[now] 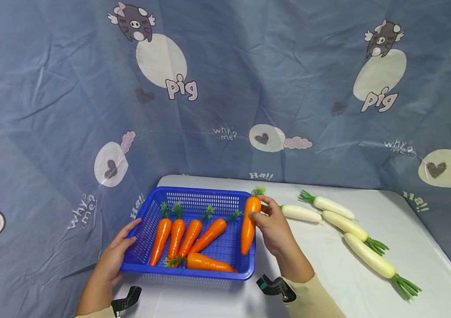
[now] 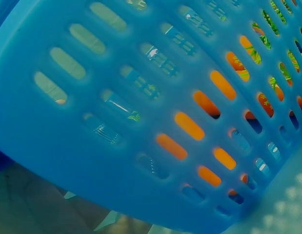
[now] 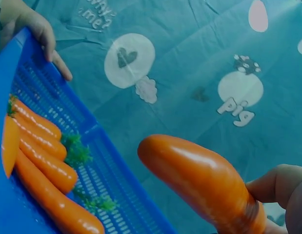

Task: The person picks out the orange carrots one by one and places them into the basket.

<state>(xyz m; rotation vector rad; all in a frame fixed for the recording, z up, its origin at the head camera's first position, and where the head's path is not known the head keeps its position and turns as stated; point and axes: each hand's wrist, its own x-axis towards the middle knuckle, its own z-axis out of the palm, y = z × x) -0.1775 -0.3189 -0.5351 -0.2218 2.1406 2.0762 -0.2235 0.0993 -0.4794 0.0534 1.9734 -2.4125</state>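
Observation:
My right hand [image 1: 275,229] pinches an orange carrot [image 1: 248,234] with a green leafy top, over the right end of a blue plastic basket [image 1: 193,274]. The right wrist view shows this carrot [image 3: 190,175] close up, thumb and fingers about its thicker part. At the basket's left side, my left hand [image 1: 112,260] grips the rim. Several more carrots [image 1: 177,238] lie inside, most side by side, with one carrot [image 1: 209,263] crosswise along the near wall. The left wrist view is filled by the perforated basket wall [image 2: 92,161], orange showing through its slots; the left hand is hidden there.
Right of the basket, several white radishes with green tops lie on the white table [image 1: 313,265], among them a radish [image 1: 301,213] closest to my right hand and a radish [image 1: 368,256] nearer the front. A blue printed cloth [image 1: 217,88] hangs behind and at the sides.

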